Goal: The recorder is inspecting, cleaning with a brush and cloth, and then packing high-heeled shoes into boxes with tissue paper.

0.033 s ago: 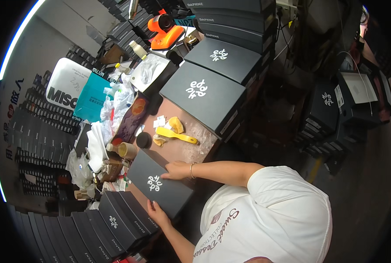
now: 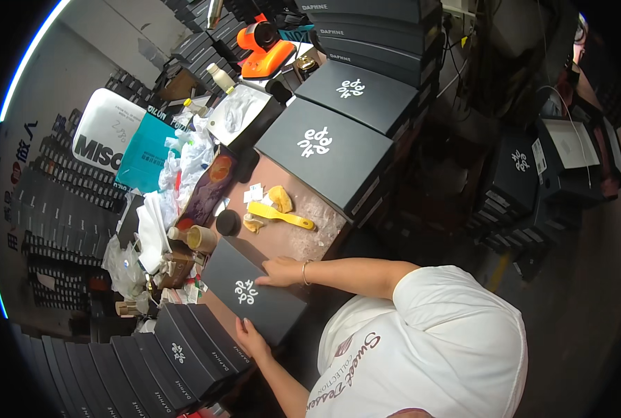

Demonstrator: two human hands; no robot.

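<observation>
A dark grey shoe box (image 2: 230,268) with a white printed mark on its lid lies at the near end of the table, its lid on. My left hand (image 2: 253,340) grips its near edge, thumb on the lid and the other fingers partly hidden along the side. At the opposite long edge, my right hand (image 2: 281,272) grips the box, thumb lying over the lid near the mark. A bracelet circles that wrist. Just beyond the box are a yellow-handled brush (image 2: 283,215), a yellow sponge-like lump (image 2: 280,198) and a round black lid or pad (image 2: 228,223).
Larger dark boxes (image 2: 324,155) stand stacked at the table's far right. A row of similar boxes (image 2: 143,376) fills the lower left. Along the left lie crumpled white paper (image 2: 193,153), a small jar (image 2: 200,239) and a plastic bag (image 2: 124,270). An orange device (image 2: 269,61) stands farther back.
</observation>
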